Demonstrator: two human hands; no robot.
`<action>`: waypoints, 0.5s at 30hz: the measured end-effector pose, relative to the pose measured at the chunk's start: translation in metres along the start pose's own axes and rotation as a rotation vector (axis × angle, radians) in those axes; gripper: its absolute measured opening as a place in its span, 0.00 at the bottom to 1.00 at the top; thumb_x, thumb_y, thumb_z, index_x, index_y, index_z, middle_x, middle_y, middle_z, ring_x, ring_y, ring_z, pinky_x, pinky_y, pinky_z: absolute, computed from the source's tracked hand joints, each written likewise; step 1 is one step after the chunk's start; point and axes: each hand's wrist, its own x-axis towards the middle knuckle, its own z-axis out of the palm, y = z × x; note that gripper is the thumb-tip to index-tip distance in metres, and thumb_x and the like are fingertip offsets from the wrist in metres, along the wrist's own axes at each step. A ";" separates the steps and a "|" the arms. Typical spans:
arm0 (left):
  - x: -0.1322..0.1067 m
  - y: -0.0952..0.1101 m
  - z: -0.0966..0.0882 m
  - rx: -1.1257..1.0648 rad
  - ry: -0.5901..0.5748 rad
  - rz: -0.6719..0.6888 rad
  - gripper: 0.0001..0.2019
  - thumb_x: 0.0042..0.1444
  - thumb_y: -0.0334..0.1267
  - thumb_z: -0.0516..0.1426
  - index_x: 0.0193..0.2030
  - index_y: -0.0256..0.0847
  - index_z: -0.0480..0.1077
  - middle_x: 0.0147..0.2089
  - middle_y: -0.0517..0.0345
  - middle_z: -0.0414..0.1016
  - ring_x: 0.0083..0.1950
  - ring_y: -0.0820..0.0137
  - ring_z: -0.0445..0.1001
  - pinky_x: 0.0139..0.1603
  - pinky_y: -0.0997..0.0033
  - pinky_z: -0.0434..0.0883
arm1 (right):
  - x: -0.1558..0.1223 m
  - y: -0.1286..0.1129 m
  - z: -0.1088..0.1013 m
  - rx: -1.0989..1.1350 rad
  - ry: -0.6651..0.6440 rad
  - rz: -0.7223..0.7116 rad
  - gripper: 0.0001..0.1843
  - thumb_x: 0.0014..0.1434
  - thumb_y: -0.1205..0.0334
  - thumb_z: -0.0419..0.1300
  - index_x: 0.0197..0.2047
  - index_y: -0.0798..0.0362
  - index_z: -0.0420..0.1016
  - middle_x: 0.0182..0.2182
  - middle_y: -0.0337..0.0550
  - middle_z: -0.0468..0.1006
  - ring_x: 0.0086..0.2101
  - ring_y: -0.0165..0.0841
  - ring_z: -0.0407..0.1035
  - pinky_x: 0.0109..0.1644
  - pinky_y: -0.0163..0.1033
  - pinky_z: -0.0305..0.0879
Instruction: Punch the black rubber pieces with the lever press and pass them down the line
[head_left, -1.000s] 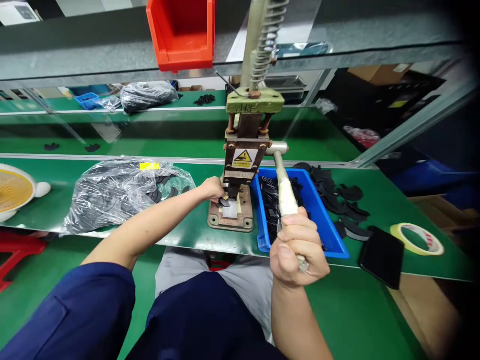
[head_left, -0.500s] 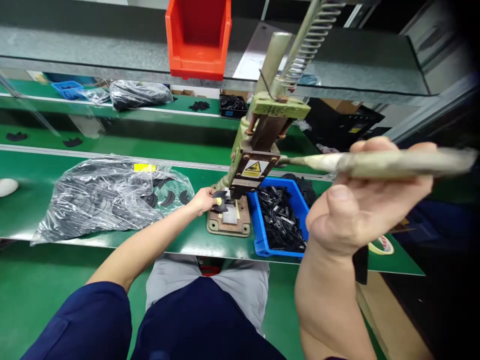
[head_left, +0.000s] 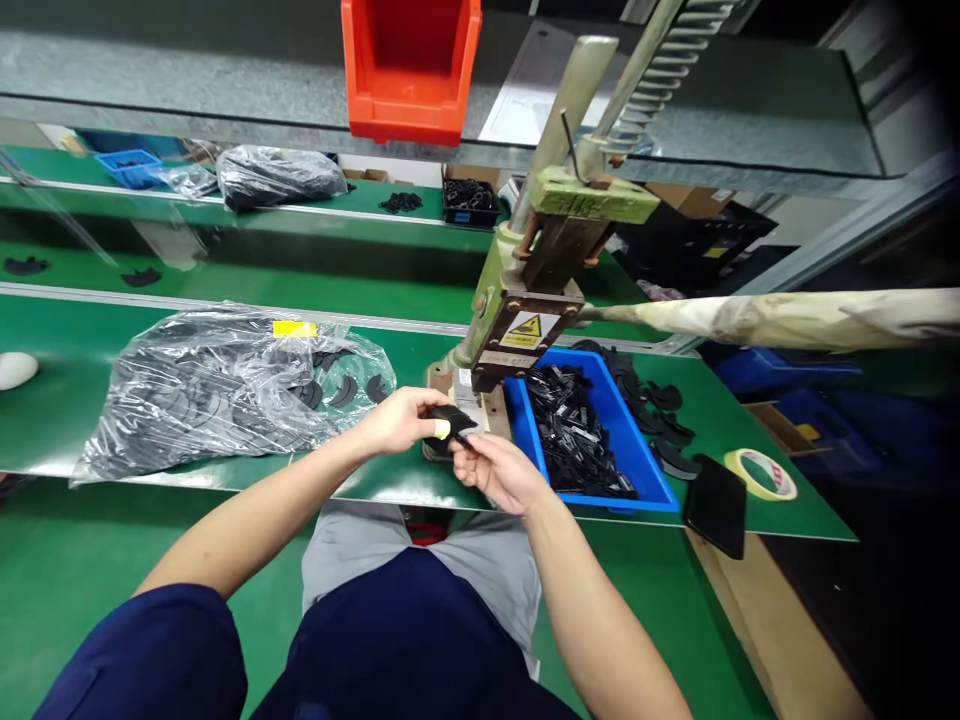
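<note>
- Bag point(head_left: 217, 400) lies left of the left hand; dark pieces inside;
- Left hand point(head_left: 397, 418) pinches the black part point(head_left: 456, 420);
- part sits between both hands;
- Right hand point(head_left: 502, 470) has its fingertips drawn together at the part's right end; gripping or just touching, cannot tell;
- Press point(head_left: 551, 260) stands beyond the hands;
- Tray point(head_left: 634, 450), right of the right hand, holds black strips;
- Phone point(head_left: 716, 505), then tape point(head_left: 739, 470), farther right.

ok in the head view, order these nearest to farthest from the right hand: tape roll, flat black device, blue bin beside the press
1. Blue bin: just right of the right hand.
2. Flat black device: farther right, past the bin.
3. Tape roll: farthest right, beyond the device.
</note>
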 end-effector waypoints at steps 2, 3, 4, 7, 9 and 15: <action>-0.004 0.009 0.000 0.133 -0.053 0.068 0.14 0.51 0.31 0.63 0.46 0.38 0.80 0.43 0.54 0.81 0.43 0.68 0.77 0.47 0.73 0.72 | -0.004 0.001 0.001 0.069 -0.108 0.087 0.17 0.53 0.50 0.68 0.35 0.57 0.77 0.22 0.40 0.72 0.23 0.27 0.65 0.24 0.32 0.60; -0.006 0.014 -0.001 0.212 -0.076 0.111 0.15 0.52 0.31 0.63 0.47 0.39 0.80 0.44 0.53 0.81 0.44 0.67 0.77 0.48 0.73 0.72 | -0.007 0.003 0.002 0.095 -0.143 0.114 0.17 0.53 0.50 0.68 0.36 0.57 0.76 0.21 0.38 0.71 0.23 0.26 0.63 0.23 0.31 0.58; -0.008 0.020 -0.001 0.290 -0.102 0.156 0.15 0.52 0.31 0.63 0.47 0.40 0.81 0.44 0.53 0.81 0.45 0.66 0.77 0.49 0.73 0.72 | -0.009 0.005 0.003 0.122 -0.172 0.132 0.17 0.52 0.51 0.68 0.37 0.57 0.76 0.22 0.38 0.70 0.23 0.25 0.61 0.23 0.30 0.55; -0.011 0.035 0.000 0.457 -0.214 0.252 0.14 0.54 0.29 0.61 0.47 0.43 0.82 0.43 0.53 0.82 0.45 0.66 0.78 0.49 0.74 0.70 | -0.016 0.013 0.007 0.169 -0.206 0.144 0.19 0.51 0.51 0.69 0.39 0.57 0.76 0.22 0.35 0.66 0.22 0.22 0.55 0.21 0.29 0.47; -0.012 0.043 0.003 0.505 -0.284 0.282 0.15 0.55 0.27 0.59 0.46 0.44 0.82 0.43 0.54 0.82 0.45 0.66 0.78 0.49 0.75 0.70 | -0.020 0.018 0.009 0.175 -0.182 0.117 0.20 0.51 0.49 0.70 0.38 0.56 0.76 0.21 0.32 0.62 0.21 0.21 0.51 0.21 0.29 0.45; -0.023 0.054 0.016 0.522 -0.305 0.332 0.18 0.51 0.23 0.59 0.41 0.47 0.83 0.42 0.55 0.83 0.45 0.65 0.79 0.47 0.76 0.71 | -0.038 0.030 0.016 0.076 -0.007 -0.033 0.18 0.54 0.49 0.69 0.35 0.56 0.75 0.21 0.33 0.62 0.22 0.22 0.52 0.24 0.33 0.43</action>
